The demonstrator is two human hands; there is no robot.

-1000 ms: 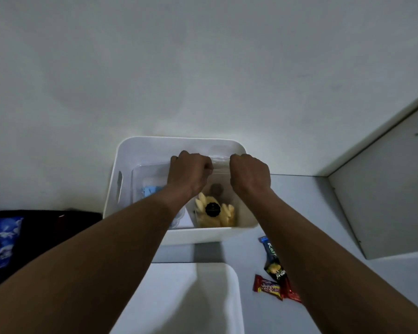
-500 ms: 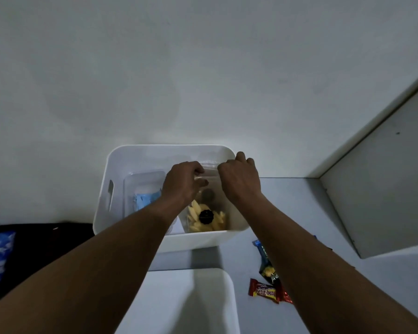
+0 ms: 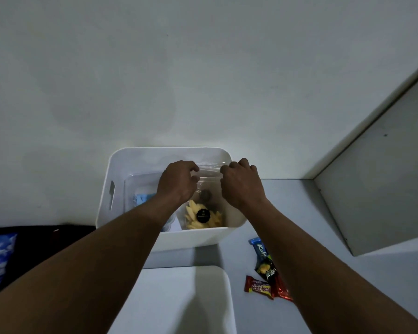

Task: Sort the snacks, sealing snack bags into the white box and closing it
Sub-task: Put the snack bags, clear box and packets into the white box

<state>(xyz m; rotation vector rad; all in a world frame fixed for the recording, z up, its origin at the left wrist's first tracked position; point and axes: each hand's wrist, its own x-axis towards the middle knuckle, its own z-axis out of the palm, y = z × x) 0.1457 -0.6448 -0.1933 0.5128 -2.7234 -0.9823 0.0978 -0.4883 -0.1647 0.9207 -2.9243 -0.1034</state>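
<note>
An open white box (image 3: pixel 140 151) stands against the wall. Inside it a clear snack bag (image 3: pixel 209 169) holds yellow chips with a round black label (image 3: pixel 203 216). My left hand (image 3: pixel 177 180) pinches the bag's top edge on the left, and my right hand (image 3: pixel 239 182) pinches the same edge on the right. Both hands are over the box's far half. A second clear bag with something blue (image 3: pixel 143 197) lies in the box's left part, partly hidden by my left forearm.
The box's white lid (image 3: pixel 179 300) lies flat in front of it. Loose wrapped snacks lie on the grey table to the right: a blue packet (image 3: pixel 260 248), a black one (image 3: pixel 266 270), a red bar (image 3: pixel 257 286). A grey panel (image 3: pixel 377 184) rises at right, dark cloth (image 3: pixel 34 239) at left.
The hands sit a little further apart along the bag's top edge than before. The view has shifted slightly, with the box lower in frame.
</note>
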